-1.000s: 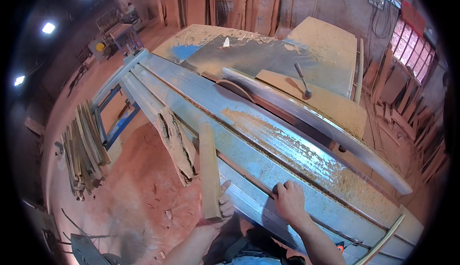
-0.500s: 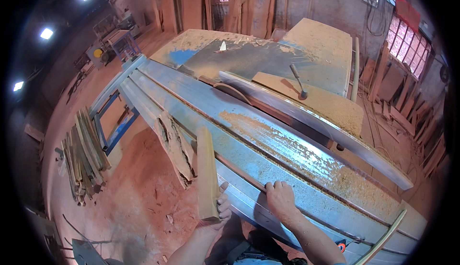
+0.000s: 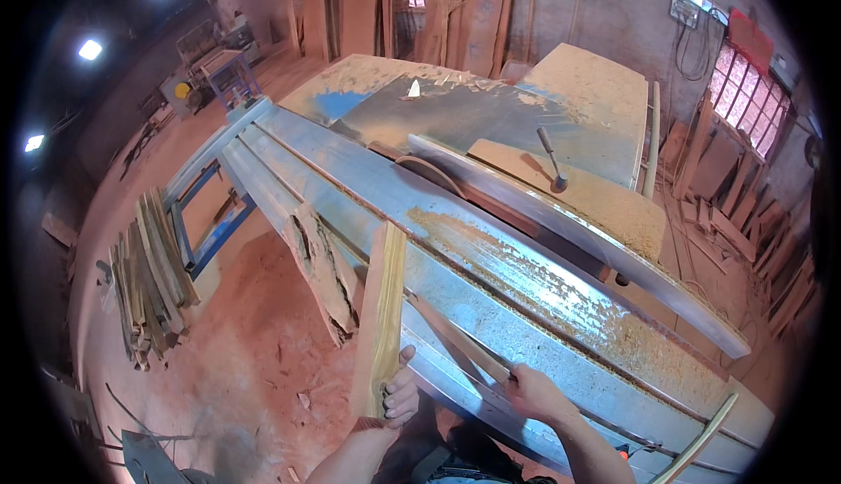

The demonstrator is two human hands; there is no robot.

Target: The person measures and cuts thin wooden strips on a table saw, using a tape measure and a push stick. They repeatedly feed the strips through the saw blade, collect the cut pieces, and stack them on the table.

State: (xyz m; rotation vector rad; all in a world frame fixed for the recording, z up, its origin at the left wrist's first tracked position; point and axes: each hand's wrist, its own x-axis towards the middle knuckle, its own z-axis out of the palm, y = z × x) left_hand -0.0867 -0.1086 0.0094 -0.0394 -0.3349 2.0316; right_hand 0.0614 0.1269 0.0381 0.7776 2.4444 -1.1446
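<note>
Left of right hand [image 3: 534, 394], I see left hand [image 3: 400, 391] curled round near end of thick board [image 3: 378, 316], forearm slanting inward; right grips thin strip [image 3: 462, 342], back upward.

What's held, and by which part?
Left hand: long yellowish rectangular wooden board, by its near end. Right hand: thin brown wooden strip, also by its near end.

Clock positions taken from mid-view, across a machine bench [image 3: 477, 287]. Six: left hand [image 3: 401, 396], holding a plank [image 3: 381, 300] pointed to twelve. Five: right hand [image 3: 536, 394], on the near end of a strip [image 3: 460, 339] running toward ten. Eight: slab [image 3: 320, 265] beside the bench's left edge. Nine: piled battens [image 3: 153, 274], left of the slab. Three: fence [image 3: 604, 258]. Two: handled tool [image 3: 558, 183] behind the fence; window [image 3: 746, 98] beyond.
</note>
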